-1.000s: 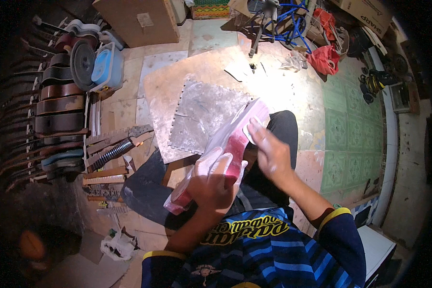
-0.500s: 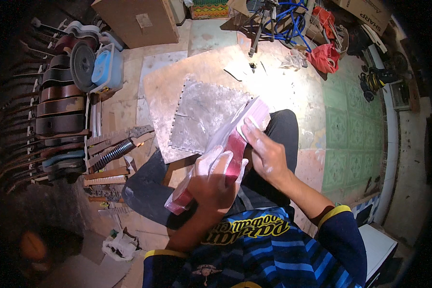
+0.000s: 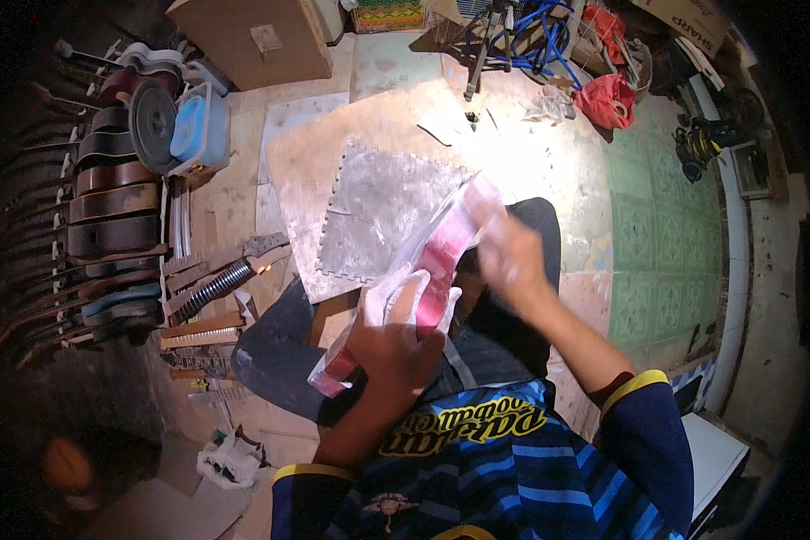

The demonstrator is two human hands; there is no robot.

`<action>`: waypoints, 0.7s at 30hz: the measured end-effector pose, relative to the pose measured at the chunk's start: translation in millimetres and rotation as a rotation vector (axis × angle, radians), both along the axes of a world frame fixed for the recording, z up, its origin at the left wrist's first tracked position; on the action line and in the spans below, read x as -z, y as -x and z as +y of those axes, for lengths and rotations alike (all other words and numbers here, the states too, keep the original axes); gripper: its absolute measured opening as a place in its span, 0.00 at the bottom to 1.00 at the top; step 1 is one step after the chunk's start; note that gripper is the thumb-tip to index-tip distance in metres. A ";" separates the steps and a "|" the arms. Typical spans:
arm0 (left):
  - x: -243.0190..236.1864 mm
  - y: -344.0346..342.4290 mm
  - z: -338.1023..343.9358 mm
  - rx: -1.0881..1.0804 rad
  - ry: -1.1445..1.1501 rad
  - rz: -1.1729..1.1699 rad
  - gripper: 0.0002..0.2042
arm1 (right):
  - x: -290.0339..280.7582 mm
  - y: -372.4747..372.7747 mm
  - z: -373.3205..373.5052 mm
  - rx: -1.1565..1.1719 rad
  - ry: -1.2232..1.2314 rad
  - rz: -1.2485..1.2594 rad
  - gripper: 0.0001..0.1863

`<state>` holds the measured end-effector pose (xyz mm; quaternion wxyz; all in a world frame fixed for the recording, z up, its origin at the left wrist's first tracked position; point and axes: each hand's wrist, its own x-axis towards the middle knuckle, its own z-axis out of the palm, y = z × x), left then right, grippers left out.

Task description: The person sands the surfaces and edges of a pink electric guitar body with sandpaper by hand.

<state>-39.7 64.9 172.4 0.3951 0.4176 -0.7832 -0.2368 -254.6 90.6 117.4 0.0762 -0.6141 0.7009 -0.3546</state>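
A long dusty pink-and-red piece [image 3: 443, 270], possibly a guitar body, lies tilted diagonally across my lap. My left hand [image 3: 394, 328] wraps round its lower middle, with white dust on the fingertips. At its upper right end, my right hand [image 3: 511, 252] is smeared by motion; its fingers and anything in them are unclear. Beyond the piece, a dusty grey interlocking mat [image 3: 373, 202] rests on a pale board [image 3: 301, 148].
A rack of guitars [image 3: 112, 207] lines the left, beside a clear bin [image 3: 209, 135] and loose necks [image 3: 202, 292]. A cardboard box [image 3: 252, 45] stands behind. Blue tubing [image 3: 535, 36] and a red bag [image 3: 603, 103] lie at back right, near dark tools [image 3: 697, 144].
My right hand, earlier pressing a small white pad on the piece, has shifted right and blurred, exposing more red surface near the piece's upper end. My left hand remains on the piece.
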 end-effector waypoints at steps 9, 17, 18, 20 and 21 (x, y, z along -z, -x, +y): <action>-3.2 0.2 1.6 -0.029 -0.122 -0.064 0.19 | -6.1 -7.0 8.3 -0.045 0.004 0.034 0.30; -2.2 0.6 1.1 0.001 0.009 -0.032 0.24 | 2.8 13.4 -0.3 -0.011 0.032 0.109 0.34; 5.1 1.8 1.2 -0.003 0.050 0.000 0.25 | 2.2 -2.4 12.7 -0.053 0.041 0.133 0.34; 13.1 0.8 2.1 -0.021 0.096 0.017 0.25 | -24.9 -24.8 23.5 -0.170 -0.012 0.053 0.36; 15.3 -0.4 2.7 -0.033 0.101 0.007 0.25 | -15.2 -6.4 18.4 -0.136 0.006 0.082 0.35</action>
